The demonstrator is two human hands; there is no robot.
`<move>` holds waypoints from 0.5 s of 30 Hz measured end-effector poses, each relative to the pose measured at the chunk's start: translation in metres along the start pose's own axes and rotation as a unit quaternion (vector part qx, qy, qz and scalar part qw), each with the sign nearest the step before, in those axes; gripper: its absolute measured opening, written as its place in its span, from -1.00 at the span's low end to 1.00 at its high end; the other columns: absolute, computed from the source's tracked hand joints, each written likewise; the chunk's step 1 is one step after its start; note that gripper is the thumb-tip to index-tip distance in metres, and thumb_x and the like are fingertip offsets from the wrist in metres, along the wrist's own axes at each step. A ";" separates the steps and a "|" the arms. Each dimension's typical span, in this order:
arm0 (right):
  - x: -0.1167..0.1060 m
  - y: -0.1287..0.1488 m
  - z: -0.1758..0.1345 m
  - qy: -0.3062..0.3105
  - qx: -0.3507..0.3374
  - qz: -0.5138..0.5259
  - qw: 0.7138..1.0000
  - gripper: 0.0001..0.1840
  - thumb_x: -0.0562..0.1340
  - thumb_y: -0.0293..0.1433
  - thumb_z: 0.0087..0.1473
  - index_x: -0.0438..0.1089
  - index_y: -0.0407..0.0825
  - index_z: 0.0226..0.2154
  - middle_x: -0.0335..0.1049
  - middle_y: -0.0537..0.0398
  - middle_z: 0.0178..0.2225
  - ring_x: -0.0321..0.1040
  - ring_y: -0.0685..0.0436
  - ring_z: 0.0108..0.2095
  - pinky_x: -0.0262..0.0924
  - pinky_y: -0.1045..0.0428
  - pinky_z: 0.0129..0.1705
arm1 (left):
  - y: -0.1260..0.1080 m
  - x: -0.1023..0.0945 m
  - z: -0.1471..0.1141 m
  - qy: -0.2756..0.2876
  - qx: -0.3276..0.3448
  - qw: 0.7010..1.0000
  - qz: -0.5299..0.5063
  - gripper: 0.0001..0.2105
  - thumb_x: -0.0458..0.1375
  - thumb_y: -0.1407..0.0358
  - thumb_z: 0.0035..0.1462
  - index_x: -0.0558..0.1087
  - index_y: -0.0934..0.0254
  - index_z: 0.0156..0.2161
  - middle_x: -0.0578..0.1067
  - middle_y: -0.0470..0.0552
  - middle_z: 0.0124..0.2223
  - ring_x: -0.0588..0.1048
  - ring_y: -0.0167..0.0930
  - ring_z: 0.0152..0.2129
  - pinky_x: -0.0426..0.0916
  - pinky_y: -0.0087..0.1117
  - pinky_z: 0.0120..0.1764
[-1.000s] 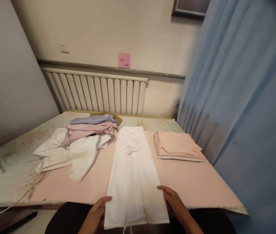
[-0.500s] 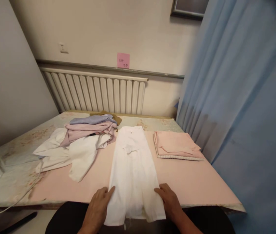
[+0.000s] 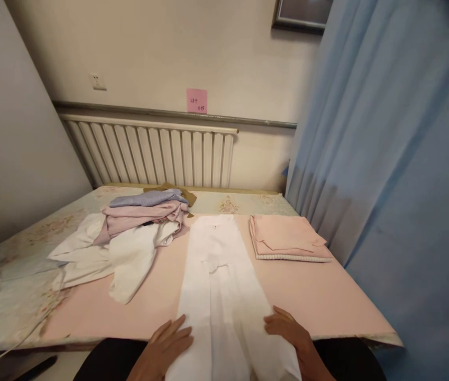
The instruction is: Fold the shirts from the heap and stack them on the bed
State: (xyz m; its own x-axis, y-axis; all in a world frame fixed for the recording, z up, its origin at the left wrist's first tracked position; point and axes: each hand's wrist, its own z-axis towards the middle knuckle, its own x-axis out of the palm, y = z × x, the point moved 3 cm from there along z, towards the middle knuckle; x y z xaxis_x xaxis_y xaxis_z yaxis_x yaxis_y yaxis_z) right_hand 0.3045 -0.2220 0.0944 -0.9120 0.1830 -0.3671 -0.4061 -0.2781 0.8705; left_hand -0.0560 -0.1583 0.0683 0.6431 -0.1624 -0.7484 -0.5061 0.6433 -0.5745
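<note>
A long white garment [image 3: 224,286], perhaps trousers, lies lengthwise before me on the pink cloth [image 3: 311,296]. Its near end reaches past the table's front edge and out of the bottom of the view. My left hand [image 3: 168,341] rests on its left side near that edge, fingers stretched out and apart. On the opposite side my right hand [image 3: 291,330] touches the garment's right border, its fingers extended and the thumb partly hidden. A small crumpled fold shows in the middle of the fabric. Neither hand is closed round the cloth.
A loose heap of clothes [image 3: 140,227], white, pink and blue-grey, lies at the left. Folded pink garments [image 3: 287,235] are stacked at the right. A white cable [image 3: 21,338] trails over the left front edge. A blue curtain [image 3: 363,132] borders the right side; a radiator [image 3: 153,151] stands behind.
The white garment now lies lower and flatter, its near end drawn towards me. Both hands have loosened from its edges, fingers now straighter; the right hand sits farther right.
</note>
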 end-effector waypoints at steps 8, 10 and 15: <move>-0.007 0.029 0.009 0.067 0.064 0.024 0.995 -0.80 0.25 -0.20 -0.06 0.55 0.07 -0.46 0.50 0.00 -0.40 0.40 -0.25 -0.34 0.29 -0.06 -0.21 | -0.001 -0.010 0.018 -0.015 -0.166 0.973 -0.158 -0.60 0.05 -0.11 -0.01 0.55 0.08 -0.24 0.57 0.03 -0.16 0.46 -0.18 -0.12 0.31 -0.19 0.00; -0.006 0.032 0.031 0.055 0.084 0.029 0.995 -0.82 0.21 -0.28 -0.05 0.50 0.01 -0.50 0.48 0.02 -0.45 0.37 -0.19 -0.40 0.25 0.01 -0.34 | -0.003 -0.022 0.039 0.020 -0.213 0.950 -0.227 -0.61 0.14 -0.08 -0.10 0.55 0.15 -0.30 0.58 0.02 -0.24 0.49 -0.18 -0.21 0.38 -0.25 -0.12; 0.008 0.006 0.111 -0.045 0.172 0.035 0.983 -0.71 0.18 -0.19 -0.06 0.41 -0.08 -0.52 0.45 0.07 -0.47 0.32 -0.18 -0.34 0.20 0.04 -0.34 | 0.013 -0.041 0.118 0.007 -0.262 0.924 -0.280 -0.55 0.06 -0.07 0.04 0.51 0.29 -0.22 0.58 0.04 -0.29 0.50 -0.21 -0.26 0.40 -0.26 -0.21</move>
State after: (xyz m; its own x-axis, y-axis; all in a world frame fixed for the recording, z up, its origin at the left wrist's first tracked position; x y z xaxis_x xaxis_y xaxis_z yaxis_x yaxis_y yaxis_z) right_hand 0.3011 -0.1175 0.1334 -0.9222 0.2619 -0.2845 -0.2843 0.0395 0.9579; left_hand -0.0212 -0.0550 0.1311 0.8826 -0.3723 -0.2870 -0.3068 0.0063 -0.9518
